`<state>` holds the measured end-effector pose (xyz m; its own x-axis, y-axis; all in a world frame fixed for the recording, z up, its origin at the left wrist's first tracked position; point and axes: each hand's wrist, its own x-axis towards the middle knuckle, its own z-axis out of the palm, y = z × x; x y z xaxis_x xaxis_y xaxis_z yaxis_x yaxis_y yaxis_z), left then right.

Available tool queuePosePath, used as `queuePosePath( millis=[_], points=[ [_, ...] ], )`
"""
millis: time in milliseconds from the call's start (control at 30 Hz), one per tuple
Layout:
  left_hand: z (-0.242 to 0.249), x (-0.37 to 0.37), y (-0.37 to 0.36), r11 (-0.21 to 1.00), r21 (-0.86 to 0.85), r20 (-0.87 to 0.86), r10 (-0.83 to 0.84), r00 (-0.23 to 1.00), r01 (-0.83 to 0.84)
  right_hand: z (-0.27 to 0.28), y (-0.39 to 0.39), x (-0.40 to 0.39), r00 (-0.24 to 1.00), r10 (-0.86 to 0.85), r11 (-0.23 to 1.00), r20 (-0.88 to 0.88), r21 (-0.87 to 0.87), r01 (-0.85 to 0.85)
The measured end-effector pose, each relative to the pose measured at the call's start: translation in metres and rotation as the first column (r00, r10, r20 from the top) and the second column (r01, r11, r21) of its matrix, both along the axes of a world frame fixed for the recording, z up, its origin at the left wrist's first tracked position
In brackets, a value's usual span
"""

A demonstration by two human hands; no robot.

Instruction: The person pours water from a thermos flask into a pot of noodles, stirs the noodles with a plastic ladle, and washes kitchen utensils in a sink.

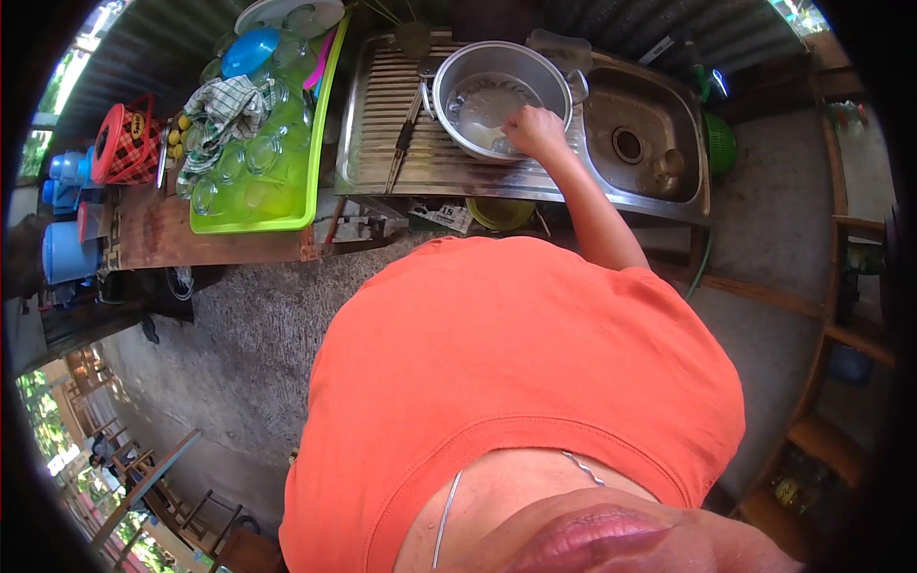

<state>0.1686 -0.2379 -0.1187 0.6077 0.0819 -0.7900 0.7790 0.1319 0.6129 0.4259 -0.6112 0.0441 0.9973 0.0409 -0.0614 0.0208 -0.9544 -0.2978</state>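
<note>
My right hand (535,131) is closed over the near right side of a large metal pot (444,95). Its fingers curl down inside the rim, and what they hold, if anything, is hidden. A pale patch shows just left of the fingers. Inside the pot are clear, shiny contents (487,100), like water, too blurred to name. The pot stands on the ribbed drainboard (382,95) of a steel sink, left of the basin (626,105). My left hand is out of view.
Left of the pot, a long dark-handled utensil (405,138) lies on the drainboard. A lime green tray (306,215) holds several glass jars, a blue bowl (250,52) and a checked cloth (227,107). A red plaid bag (129,143) and a green basket (720,143) stand at the sides.
</note>
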Motion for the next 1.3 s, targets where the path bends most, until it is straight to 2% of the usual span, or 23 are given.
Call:
queuePosePath(
  millis=[133, 267, 367, 500, 633, 767, 967, 1300],
  points=[
    [0.001, -0.005, 0.005, 1.000, -0.017, -0.013, 0.006, 1.000, -0.006, 0.008, 0.002, 0.004, 0.987, -0.113, 0.994, 0.117, 0.028, 0.110],
    [0.003, -0.010, 0.004, 0.999, -0.029, -0.030, 0.027, 0.999, -0.028, 0.027, -0.019, 0.018, 0.982, -0.177, 0.982, 0.072, -0.052, 0.181],
    [0.006, -0.015, 0.001, 0.999, -0.031, -0.049, 0.043, 0.998, -0.045, 0.021, -0.035, 0.032, 0.989, -0.148, 0.962, 0.006, -0.230, 0.146],
    [0.008, -0.021, -0.005, 0.997, -0.031, -0.080, 0.061, 0.995, -0.064, 0.006, -0.040, 0.031, 0.993, -0.086, 0.972, -0.075, -0.226, 0.067],
    [0.012, -0.026, -0.013, 0.996, -0.024, -0.096, 0.084, 0.992, -0.086, 0.005, -0.030, 0.016, 0.998, 0.030, 0.999, -0.054, -0.024, -0.031],
    [0.016, -0.033, -0.020, 0.994, -0.020, -0.108, 0.106, 0.989, -0.109, -0.005, -0.026, 0.012, 0.996, 0.085, 0.991, -0.022, 0.104, -0.082],
    [0.023, -0.042, -0.028, 0.991, -0.012, -0.119, 0.131, 0.984, -0.134, 0.009, -0.024, 0.021, 0.997, 0.025, 0.977, 0.068, 0.208, -0.038],
    [0.026, -0.056, -0.039, 0.983, -0.015, -0.121, 0.181, 0.976, -0.184, -0.011, -0.025, 0.034, 0.998, 0.062, 0.997, 0.006, -0.045, -0.062]
  ],
)
